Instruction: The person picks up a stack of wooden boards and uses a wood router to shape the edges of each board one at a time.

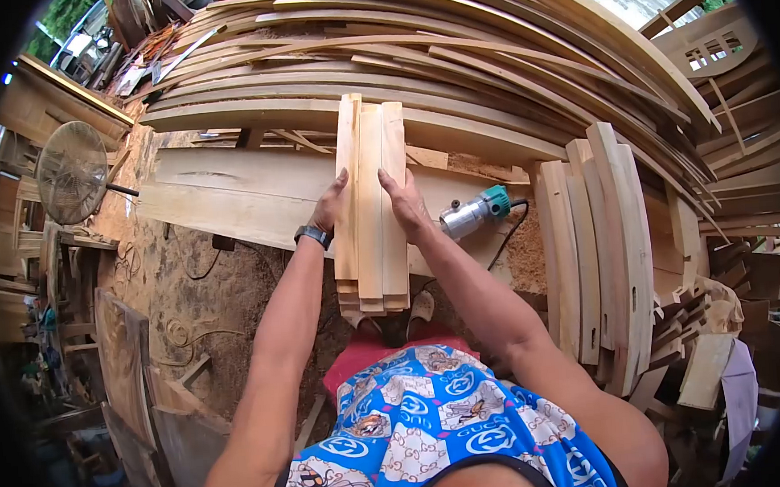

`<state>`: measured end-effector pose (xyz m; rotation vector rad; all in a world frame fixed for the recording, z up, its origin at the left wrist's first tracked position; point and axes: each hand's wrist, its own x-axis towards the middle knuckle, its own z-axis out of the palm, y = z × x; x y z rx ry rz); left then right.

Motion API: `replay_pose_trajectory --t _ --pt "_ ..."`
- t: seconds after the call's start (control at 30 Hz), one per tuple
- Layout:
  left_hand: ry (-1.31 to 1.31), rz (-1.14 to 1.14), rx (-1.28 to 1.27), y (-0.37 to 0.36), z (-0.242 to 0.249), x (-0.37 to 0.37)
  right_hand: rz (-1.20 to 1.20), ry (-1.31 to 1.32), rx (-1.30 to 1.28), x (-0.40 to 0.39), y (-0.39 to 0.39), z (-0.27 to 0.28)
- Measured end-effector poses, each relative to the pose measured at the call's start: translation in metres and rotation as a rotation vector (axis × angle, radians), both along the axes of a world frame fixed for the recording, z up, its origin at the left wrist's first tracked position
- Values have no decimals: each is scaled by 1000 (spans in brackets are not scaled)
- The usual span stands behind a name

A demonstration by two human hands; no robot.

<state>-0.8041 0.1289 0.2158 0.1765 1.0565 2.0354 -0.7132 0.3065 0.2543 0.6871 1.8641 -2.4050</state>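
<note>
A bundle of several pale wooden boards (370,209) spans the space between my two hands, its long side pointing away from me over the bench plank. My left hand (330,204), with a dark watch at the wrist, grips the bundle's left side, thumb up along the edge. On the opposite side my right hand (408,208) presses in, its thumb resting on the top face. The far fingers of both hands are hidden by the wood. Just right of my right hand lies a trim router (477,211) with a silver body, a teal end and a black cord.
A wide bench plank (235,186) runs behind the bundle. Long boards (450,57) are stacked beyond it. Upright wooden pieces (592,258) stand at the right. A round fan (73,172) is at the left. Cords (186,336) lie on the sawdust-covered ground.
</note>
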Motion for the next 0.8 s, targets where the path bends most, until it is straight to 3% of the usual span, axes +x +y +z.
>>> replay_pose_trajectory --t 0.1,0.17,0.2,0.23,0.27,0.4,0.43,0.5,0.53,0.6,0.73,0.8 --pt "98 -19 -175 -2 7 1 -7 -26 -7 14 0 15" --pt "218 238 -558 -4 -3 -2 -78 54 300 34 4 31" --pt "229 240 -555 -2 18 9 -112 188 177 60 5 62" --pt "487 260 -898 1 54 35 -149 283 229 70 20 24" --pt "746 282 -1238 3 76 57 -211 208 165 94 28 35" --pt "875 401 -1361 7 78 79 -474 -231 364 137 87 -84" --pt "817 396 -1313 5 75 76 -499 -412 269 138 89 -64" --pt "761 388 -1262 1 65 70 -539 -490 -29 125 101 -61" --pt "773 363 -1266 -2 59 64 -540 -486 -25 116 106 -60" --pt "782 338 -1267 2 60 68 -540 -351 -279 99 109 -59" --pt "834 418 -1424 11 70 75 -699 -412 -74 73 104 -82" --pt "833 442 -1436 16 74 76 -710 -468 -96 66 104 -78"
